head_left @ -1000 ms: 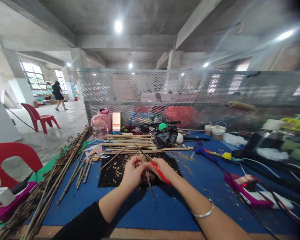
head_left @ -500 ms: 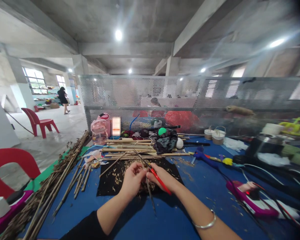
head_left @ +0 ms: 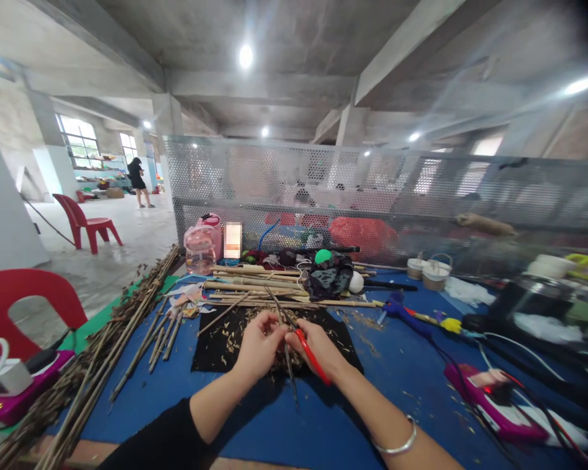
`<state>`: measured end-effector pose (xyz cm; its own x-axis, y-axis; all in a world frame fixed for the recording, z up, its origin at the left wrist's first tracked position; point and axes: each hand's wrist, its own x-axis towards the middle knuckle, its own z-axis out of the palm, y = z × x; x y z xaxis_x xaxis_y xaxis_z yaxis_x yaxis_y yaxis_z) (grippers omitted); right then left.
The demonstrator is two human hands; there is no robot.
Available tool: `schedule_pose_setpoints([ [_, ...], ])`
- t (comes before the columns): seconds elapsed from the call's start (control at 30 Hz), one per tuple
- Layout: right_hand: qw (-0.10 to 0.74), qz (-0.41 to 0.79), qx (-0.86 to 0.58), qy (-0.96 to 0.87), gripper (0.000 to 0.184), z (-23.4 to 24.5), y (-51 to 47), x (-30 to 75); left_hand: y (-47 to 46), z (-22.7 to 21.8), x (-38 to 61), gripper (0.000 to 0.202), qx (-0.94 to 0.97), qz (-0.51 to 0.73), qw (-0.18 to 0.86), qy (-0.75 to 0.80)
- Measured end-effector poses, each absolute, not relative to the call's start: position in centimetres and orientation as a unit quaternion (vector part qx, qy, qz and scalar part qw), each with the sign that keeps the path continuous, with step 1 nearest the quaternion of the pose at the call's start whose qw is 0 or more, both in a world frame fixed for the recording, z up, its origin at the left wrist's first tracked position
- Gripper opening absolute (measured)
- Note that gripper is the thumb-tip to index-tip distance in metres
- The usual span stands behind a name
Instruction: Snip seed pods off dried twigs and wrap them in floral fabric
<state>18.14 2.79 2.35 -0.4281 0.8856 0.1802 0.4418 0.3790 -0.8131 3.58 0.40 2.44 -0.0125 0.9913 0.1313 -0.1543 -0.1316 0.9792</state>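
The L hand (head_left: 257,343) and the R hand (head_left: 318,346) are close together, approx. in the middle of the blue counter (head_left: 333,418), above the black cloth (head_left: 206,356). L hand is pinching the thin stick (head_left: 291,372) b/w thumb and fingers; its lower end points toward the person. R hand is closed around the red-handled tool (head_left: 313,357), and the dark tip of this tool points away, up and to the left, beside the stick. Whether the tip touches the stick, I cannot tell. R thumb is very near L thumb; exact contact is also unclear. On R forearm there is a silver bracelet (head_left: 396,447).

The cloth carries many pale shavings (head_left: 230,333), partly hidden by the hands. Behind it lie long bamboo sticks (head_left: 255,285), approx. parallel, w/ a green ball (head_left: 322,256) and a white ball (head_left: 356,282) near their right part. To the left are several short twigs (head_left: 159,346), then a bundle of dried stalks (head_left: 127,320) along the counter's left side. On the far right: a purple-white power strip (head_left: 494,405) w/ cables.
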Motion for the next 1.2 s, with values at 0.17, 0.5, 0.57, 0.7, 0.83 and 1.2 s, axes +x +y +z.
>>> schedule_pose_setpoints([
  [0.17, 0.304, 0.323, -0.457, -0.771, 0.047, 2.2, 3.1, 18.2, 0.4, 2.5, 3.6, 0.024, 0.478, 0.572, 0.507, 0.433],
  [0.5, 0.275, 0.304, -0.473, -0.780, 0.046, 2.4, 3.5, 18.4, 0.4, 2.4, 3.5, 0.029, 0.472, 0.550, 0.535, 0.434],
  [0.57, 0.259, 0.310, -0.475, -0.782, 0.044, 2.8, 3.4, 18.6, 0.6, 2.3, 3.5, 0.032, 0.467, 0.545, 0.548, 0.429],
  [0.7, 0.228, 0.255, -0.503, -0.794, 0.030, 3.2, 3.1, 19.1, 0.7, 2.2, 3.6, 0.030, 0.481, 0.532, 0.557, 0.419],
  [0.83, 0.240, 0.256, -0.488, -0.799, 0.029, 3.0, 2.9, 19.1, 0.6, 2.3, 3.6, 0.027, 0.502, 0.525, 0.537, 0.429],
  [1.2, 0.252, 0.218, -0.531, -0.779, 0.031, 3.6, 2.4, 18.2, 0.4, 2.6, 3.7, 0.030, 0.513, 0.526, 0.514, 0.442],
])
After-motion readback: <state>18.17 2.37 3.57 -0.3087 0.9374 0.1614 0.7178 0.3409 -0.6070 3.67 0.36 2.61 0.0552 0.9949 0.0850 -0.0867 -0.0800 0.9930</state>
